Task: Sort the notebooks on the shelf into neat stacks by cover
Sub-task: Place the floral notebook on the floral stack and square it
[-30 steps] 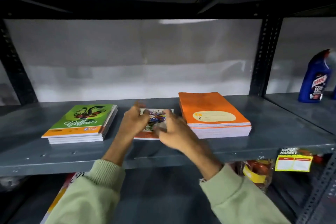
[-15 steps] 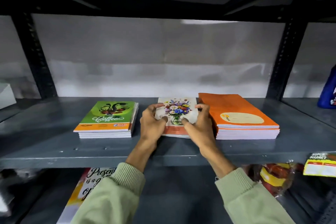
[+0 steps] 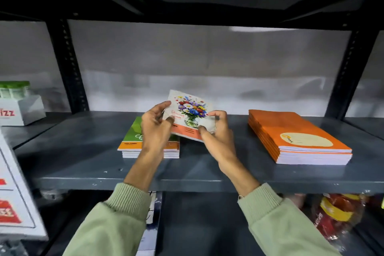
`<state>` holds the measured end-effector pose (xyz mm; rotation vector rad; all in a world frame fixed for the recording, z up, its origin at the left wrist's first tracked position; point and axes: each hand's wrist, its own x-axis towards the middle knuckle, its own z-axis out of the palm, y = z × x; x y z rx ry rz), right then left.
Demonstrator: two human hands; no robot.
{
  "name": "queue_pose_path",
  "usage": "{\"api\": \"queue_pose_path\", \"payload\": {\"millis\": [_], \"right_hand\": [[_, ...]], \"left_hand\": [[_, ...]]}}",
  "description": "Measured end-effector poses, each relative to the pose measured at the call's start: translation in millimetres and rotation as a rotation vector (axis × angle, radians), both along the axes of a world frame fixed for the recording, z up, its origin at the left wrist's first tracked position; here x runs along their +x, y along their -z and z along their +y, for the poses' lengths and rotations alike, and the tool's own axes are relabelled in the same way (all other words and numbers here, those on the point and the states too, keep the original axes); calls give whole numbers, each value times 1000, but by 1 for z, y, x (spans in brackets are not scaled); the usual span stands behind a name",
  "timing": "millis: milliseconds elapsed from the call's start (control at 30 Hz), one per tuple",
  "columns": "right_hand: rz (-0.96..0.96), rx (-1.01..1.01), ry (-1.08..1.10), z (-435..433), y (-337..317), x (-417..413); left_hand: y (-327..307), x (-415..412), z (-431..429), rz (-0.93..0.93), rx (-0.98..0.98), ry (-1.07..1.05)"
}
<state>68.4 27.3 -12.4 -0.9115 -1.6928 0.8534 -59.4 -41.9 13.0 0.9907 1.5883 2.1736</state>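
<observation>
Both hands up at the middle shelf, gripping a floral notebook between them. Left hand clamped on its left edge, thumb over the cover; right hand pinching the lower right corner, fingers curled behind. Notebook lifted clear of the shelf, tilted, cover facing the camera, hovering above the right end of the green stack. Green stack lying flat, partly hidden by the left wrist. Orange stack well apart on the right, squared up neatly. White box with red lettering off on the far left. Red packets down on the lower shelf, right side. Bit blurry overall.
</observation>
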Motion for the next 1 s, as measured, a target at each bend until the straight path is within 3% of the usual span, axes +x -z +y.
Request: {"api": "queue_pose_path", "payload": {"millis": [300, 433, 533, 700, 833, 1000], "right_hand": [[-156, 32, -121, -32, 4, -74], [-294, 104, -47, -36, 11, -85], [-249, 96, -113, -37, 12, -79], [-331, 117, -287, -38, 13, -56], [-387, 62, -341, -36, 18, -50], [-355, 64, -315, -30, 20, -52]], "left_hand": [[22, -78, -36, 163, -190, -167], [29, -91, -48, 380, -441, -211], [37, -105, -55, 368, -497, -230], [45, -115, -68, 84, -326, 96], [49, -124, -72, 153, -454, 254], [48, -127, -70, 172, -448, 297]]}}
